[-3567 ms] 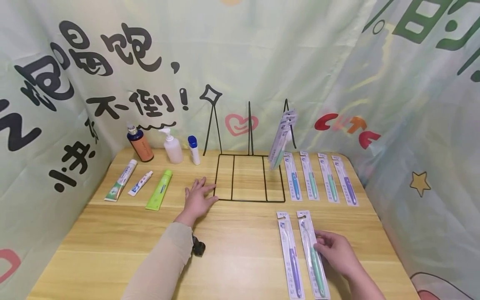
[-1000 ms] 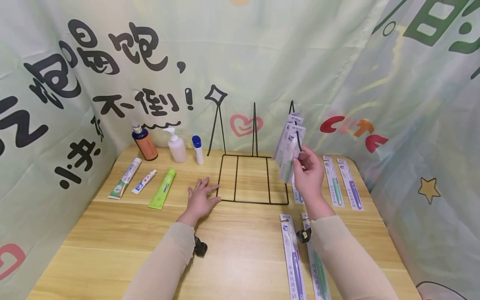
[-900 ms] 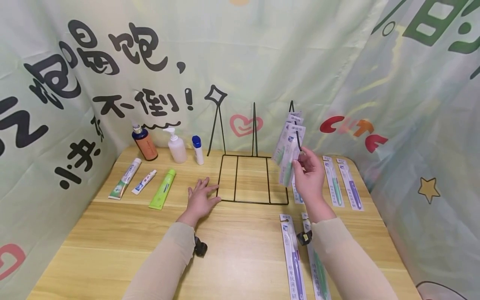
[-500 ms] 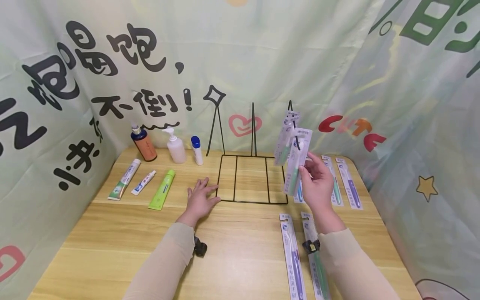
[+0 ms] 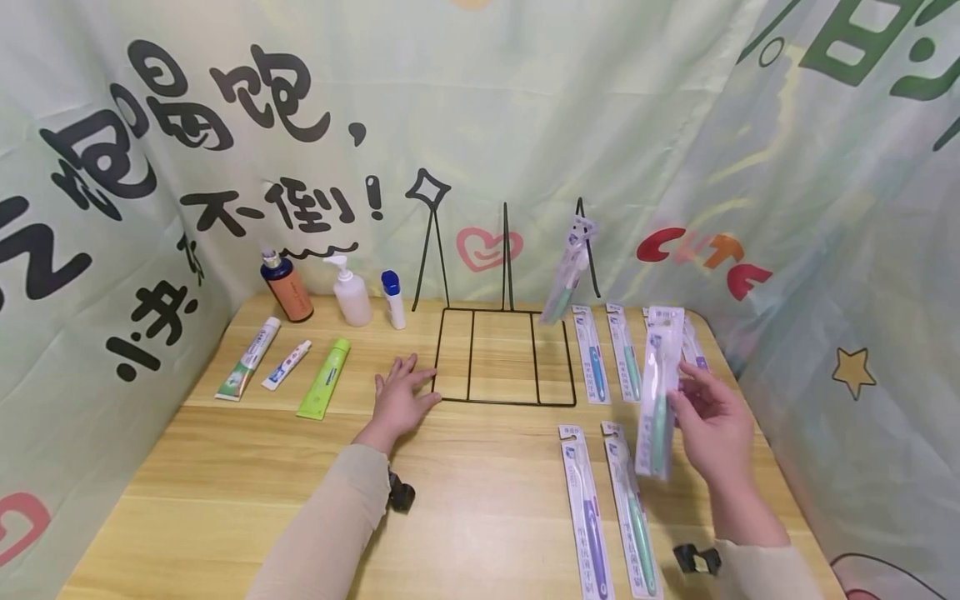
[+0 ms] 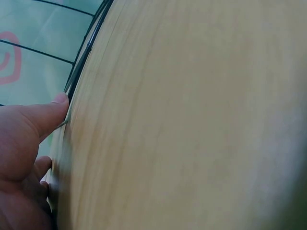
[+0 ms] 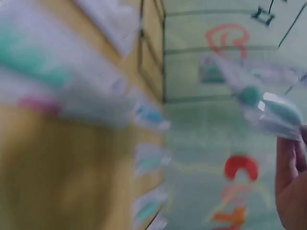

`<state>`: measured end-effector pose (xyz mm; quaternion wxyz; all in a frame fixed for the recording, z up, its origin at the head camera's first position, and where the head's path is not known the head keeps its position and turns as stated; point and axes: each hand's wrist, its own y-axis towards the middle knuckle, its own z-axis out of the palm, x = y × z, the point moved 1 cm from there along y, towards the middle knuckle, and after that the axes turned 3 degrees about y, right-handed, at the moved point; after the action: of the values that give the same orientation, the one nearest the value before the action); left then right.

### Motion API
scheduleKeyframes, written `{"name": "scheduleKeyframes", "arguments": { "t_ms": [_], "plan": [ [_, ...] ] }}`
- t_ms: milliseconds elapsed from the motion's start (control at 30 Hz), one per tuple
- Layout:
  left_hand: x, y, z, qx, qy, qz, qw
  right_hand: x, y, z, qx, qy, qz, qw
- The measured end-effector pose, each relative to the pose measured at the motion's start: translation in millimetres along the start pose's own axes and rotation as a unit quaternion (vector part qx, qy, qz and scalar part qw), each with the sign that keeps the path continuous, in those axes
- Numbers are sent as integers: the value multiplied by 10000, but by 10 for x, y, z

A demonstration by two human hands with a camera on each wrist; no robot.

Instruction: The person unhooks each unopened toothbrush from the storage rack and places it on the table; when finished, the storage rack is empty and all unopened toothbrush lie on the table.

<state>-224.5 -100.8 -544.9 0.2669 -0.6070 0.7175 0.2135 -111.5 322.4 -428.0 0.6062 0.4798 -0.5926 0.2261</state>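
Observation:
My right hand [image 5: 701, 412] pinches a packaged green toothbrush [image 5: 658, 392] and holds it upright above the table's right side. The right wrist view is blurred, but it shows that pack [image 7: 261, 98] held at my fingertips [image 7: 291, 167]. A black wire rack [image 5: 502, 354] stands at the back middle. A toothbrush pack [image 5: 567, 271] hangs from its right hook. My left hand [image 5: 399, 393] lies flat on the table, fingers spread, touching the rack's front left corner. My thumb [image 6: 45, 115] sits beside the rack's wire [image 6: 85, 53].
Toothbrush packs lie flat to the right of the rack [image 5: 591, 356] and near the front edge [image 5: 587, 508]. Three toothpaste tubes [image 5: 321, 379] lie at the left. A brown bottle [image 5: 286, 287], a pump bottle [image 5: 349, 292] and a small white bottle [image 5: 391, 300] stand behind them. Printed cloth walls enclose the table.
My right hand has come away from the rack's hook with one green toothbrush pack and has moved down and to the right. Fewer packs hang there. My left hand has stayed put.

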Motion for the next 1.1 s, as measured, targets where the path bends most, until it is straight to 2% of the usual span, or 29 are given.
{"name": "scheduleKeyframes", "arguments": {
  "t_ms": [67, 133, 267, 400, 467, 533, 800, 1100],
  "plan": [
    [1, 0, 3, -7, 10, 6, 10000, -118, -65, -173, 271, -573, 521, 9966],
    [-1, 0, 2, 8, 28, -2, 10000, -252, -140, -328, 649, -1079, 843, 9885],
    [-13, -7, -16, 30, 66, 5, 10000, -488, -292, -548, 1532, -1844, 1437, 9601],
    [-20, -13, -33, 34, 83, -8, 10000, -650, -375, -638, 2267, -2155, 2083, 9267],
    [-19, -11, -34, 46, 80, -16, 10000, -704, -392, -651, 2450, -2220, 2259, 9163],
    [-15, -6, -26, 57, 78, -16, 10000, -743, -401, -653, 2498, -2289, 2330, 9115],
    [-11, 2, -4, 43, 79, -25, 10000, -777, -414, -636, 2399, -2584, 2422, 9039],
    [-15, 12, -1, 43, 56, -43, 10000, -718, -398, -635, 2722, -3121, 2256, 8818]
  ]
}}
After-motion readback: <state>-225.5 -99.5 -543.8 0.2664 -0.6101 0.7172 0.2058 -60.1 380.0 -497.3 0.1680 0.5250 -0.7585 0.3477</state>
